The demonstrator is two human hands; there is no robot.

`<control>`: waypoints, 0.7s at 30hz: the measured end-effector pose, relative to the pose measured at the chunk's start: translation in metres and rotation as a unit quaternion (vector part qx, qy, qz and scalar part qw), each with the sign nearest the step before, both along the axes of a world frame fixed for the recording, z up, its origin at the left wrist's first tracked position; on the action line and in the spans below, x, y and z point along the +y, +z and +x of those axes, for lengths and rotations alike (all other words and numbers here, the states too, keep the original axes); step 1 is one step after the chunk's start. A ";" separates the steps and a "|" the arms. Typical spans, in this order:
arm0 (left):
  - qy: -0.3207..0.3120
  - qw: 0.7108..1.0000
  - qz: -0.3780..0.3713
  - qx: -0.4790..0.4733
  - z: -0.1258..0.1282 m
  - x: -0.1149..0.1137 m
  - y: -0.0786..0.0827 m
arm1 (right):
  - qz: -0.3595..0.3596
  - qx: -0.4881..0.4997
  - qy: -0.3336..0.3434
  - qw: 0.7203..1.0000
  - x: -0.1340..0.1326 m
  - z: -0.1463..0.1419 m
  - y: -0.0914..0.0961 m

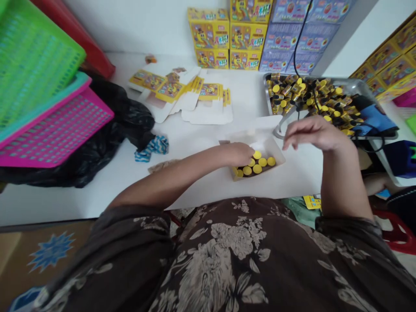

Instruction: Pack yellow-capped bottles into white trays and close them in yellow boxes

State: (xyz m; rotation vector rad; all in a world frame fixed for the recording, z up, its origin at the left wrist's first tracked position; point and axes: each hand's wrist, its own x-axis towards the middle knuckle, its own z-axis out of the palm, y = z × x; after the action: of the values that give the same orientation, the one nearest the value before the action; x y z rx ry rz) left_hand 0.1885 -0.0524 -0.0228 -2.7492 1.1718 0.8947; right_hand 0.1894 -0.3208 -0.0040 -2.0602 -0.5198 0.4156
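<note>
An open white cardboard box (275,157) lies on the white table (97,195) in front of me, holding several yellow-capped bottles (256,164) upright. My left hand (238,154) is curled over the box's left side, with its fingers at the bottles, and anything inside its grip is hidden. My right hand (313,132) hovers to the right of the box with its fingers loosely apart, holding nothing. Closest to that hand is a metal tray (344,80) heaped with yellow-capped bottles.
Flat printed cartons (195,95) lie beyond the box, in front of stacked yellow boxes (227,37). Green and pink plastic baskets (55,125) lean at the left above a black bag (120,125). A blue-and-black tool (373,117) lies at the tray's right end, with a black cable.
</note>
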 end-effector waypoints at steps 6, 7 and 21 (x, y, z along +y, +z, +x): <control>-0.010 0.995 -0.075 -0.062 -0.013 0.008 -0.005 | -0.294 -0.074 -0.349 0.887 -0.034 0.126 -0.035; -0.014 0.993 -0.095 -0.072 -0.015 0.011 -0.005 | -0.355 -0.088 -0.347 0.863 -0.032 0.142 -0.041; 0.032 0.908 -0.395 -0.138 -0.010 0.034 -0.027 | -0.114 -0.038 -0.340 0.933 -0.033 0.119 -0.056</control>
State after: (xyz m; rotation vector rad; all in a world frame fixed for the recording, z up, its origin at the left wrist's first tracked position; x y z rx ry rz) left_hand 0.1782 -0.0183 -0.0498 -3.3511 1.6629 -0.0342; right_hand 0.3082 -0.3537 -0.0596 -2.3266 0.2262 -0.0228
